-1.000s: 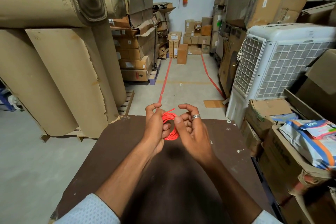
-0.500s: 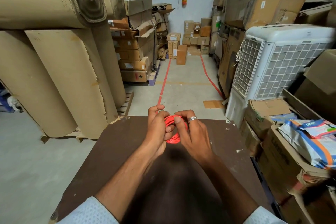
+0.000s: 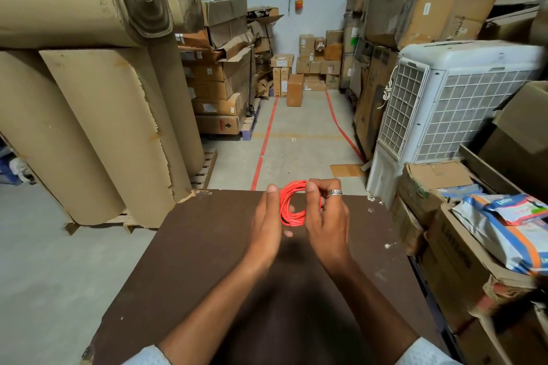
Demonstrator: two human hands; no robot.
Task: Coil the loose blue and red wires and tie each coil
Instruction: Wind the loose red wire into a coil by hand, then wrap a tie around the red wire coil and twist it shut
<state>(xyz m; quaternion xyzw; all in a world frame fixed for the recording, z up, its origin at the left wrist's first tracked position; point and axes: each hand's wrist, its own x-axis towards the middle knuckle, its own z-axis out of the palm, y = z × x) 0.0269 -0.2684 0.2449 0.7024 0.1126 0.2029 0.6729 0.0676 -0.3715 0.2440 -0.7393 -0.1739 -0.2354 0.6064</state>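
A small coil of red wire (image 3: 289, 218) is held upright between both hands above the far end of the dark brown table (image 3: 207, 261). My left hand (image 3: 268, 225) holds the coil's left side, thumb up beside it and fingers behind. My right hand (image 3: 326, 216), with a ring on one finger, pinches the coil's top right with thumb and fingers curled round the strands. No blue wire is in view.
Large cardboard rolls (image 3: 89, 127) stand at the left on a pallet. A white air cooler (image 3: 450, 104) and open cartons with packets (image 3: 504, 216) crowd the right side. Stacked boxes (image 3: 219, 74) line an aisle marked with red floor tape (image 3: 267, 139).
The coil has been turned to face me as an open ring. Both hands shifted slightly apart, and the loose wire end seen a second ago no longer sticks out.
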